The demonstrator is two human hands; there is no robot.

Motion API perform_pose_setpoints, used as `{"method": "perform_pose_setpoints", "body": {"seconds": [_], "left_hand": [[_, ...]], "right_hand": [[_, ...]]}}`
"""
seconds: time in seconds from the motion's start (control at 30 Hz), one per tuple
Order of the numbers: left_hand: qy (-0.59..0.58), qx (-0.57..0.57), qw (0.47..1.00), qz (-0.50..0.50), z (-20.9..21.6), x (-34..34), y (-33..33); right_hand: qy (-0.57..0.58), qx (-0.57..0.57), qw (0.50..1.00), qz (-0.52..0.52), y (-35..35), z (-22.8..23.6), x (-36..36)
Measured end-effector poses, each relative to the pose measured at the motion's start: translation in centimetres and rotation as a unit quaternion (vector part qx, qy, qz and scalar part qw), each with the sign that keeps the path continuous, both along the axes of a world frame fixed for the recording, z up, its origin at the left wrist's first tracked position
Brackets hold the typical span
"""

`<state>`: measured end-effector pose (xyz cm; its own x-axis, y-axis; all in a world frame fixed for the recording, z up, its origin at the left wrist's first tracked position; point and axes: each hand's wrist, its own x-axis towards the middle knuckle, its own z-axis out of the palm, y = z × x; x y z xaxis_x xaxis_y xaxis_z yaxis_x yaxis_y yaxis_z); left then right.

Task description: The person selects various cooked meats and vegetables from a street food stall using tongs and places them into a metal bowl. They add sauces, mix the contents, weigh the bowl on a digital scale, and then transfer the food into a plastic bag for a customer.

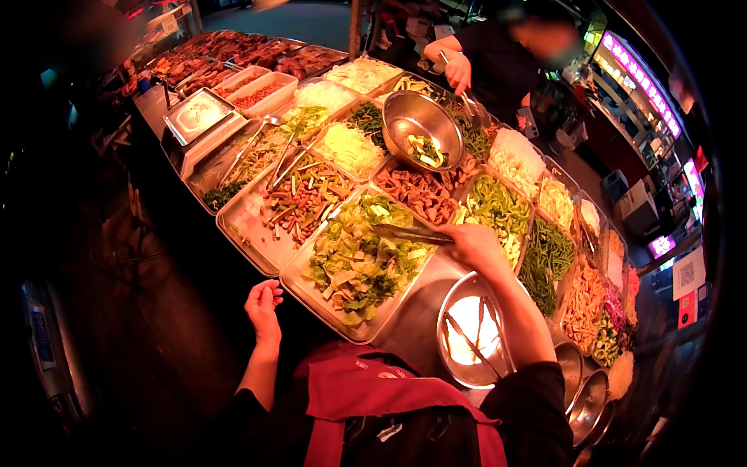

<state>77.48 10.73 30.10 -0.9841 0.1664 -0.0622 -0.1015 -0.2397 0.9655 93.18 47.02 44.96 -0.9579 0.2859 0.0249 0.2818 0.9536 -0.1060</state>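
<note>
My right hand (473,245) grips a pair of dark metal tongs (412,233) above the nearest tray. The tongs' tips reach left over chopped leafy greens (362,265), which fill most of that metal tray (354,335). Just outside the tray's left corner, my left hand (264,306) hangs with its fingers loosely curled in and nothing visible in them. Below my right forearm stands a round steel bowl (476,331) with slender dark utensils lying in it. Farther off, a larger steel bowl (412,117) containing some greens rests over the trays.
Trays of chopped long vegetables (303,194), pale shreds (350,148), brown meat slices (424,191) and green beans (547,257) crowd the sloping stall. Across it, a person in dark clothes (498,66) holds utensils. Steel bowls (589,401) line the right side. A scale-like metal pan (200,115) sits far left.
</note>
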Motion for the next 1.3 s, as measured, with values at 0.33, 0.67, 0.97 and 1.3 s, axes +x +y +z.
{"method": "perform_pose_setpoints", "body": {"seconds": [0.33, 0.67, 0.97, 1.3], "left_hand": [[0.014, 0.033, 0.999, -0.033, 1.1, -0.3, 3.0], [-0.014, 0.021, 0.999, -0.022, 0.9, 0.2, 2.6], [-0.003, 0.02, 0.999, -0.033, 1.4, 0.0, 2.8], [-0.016, 0.02, 0.999, -0.032, 0.8, 0.1, 2.5]], "right_hand": [[0.008, 0.047, 0.991, 0.124, -8.9, -4.0, 2.9], [0.095, 0.07, 0.993, 0.025, -10.9, -12.2, -0.7], [0.136, 0.026, 0.989, -0.043, -7.7, -10.5, 1.1], [0.077, 0.082, 0.986, -0.126, -2.5, -6.5, 3.6]]}}
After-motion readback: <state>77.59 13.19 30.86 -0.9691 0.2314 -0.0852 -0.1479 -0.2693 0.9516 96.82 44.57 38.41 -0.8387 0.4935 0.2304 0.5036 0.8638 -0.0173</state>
